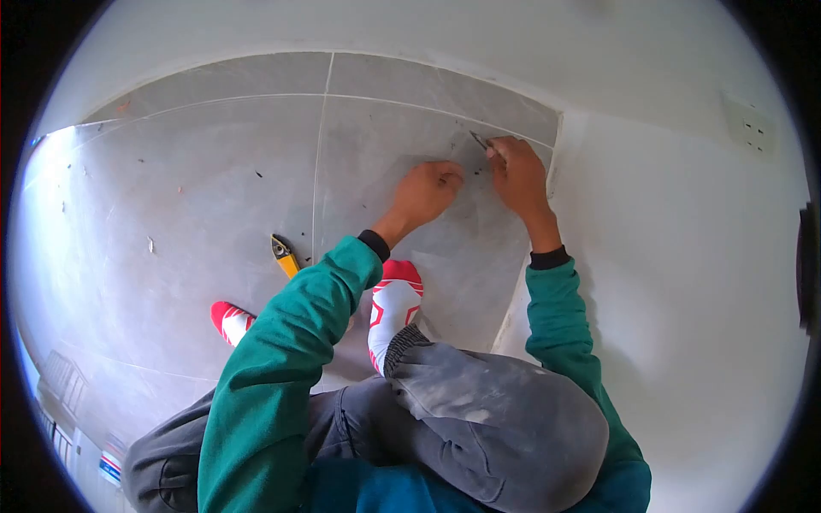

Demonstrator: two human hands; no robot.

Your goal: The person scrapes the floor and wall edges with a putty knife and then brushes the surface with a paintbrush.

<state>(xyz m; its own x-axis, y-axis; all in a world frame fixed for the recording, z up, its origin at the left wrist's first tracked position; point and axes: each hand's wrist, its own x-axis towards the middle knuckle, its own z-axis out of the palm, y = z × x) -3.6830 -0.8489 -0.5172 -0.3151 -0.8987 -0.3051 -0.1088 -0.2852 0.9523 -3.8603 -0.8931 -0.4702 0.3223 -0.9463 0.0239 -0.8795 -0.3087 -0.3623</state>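
My right hand is closed around a small dark pointed tool, whose tip sticks out to the upper left over the floor tiles. The rest of the tool is hidden by the fingers, so its exact kind does not show. To its left, my left hand is low over the tiled floor, its fingers curled together. Whether anything is between them I cannot make out. A few dark crumbs lie on the tile between the two hands. Yellow-handled cutting pliers rest on the floor left of my left forearm.
A tiled skirting runs along the far wall. The white wall on the right carries a socket. My socked foot is below my left hand. Small scraps of debris lie scattered on the left.
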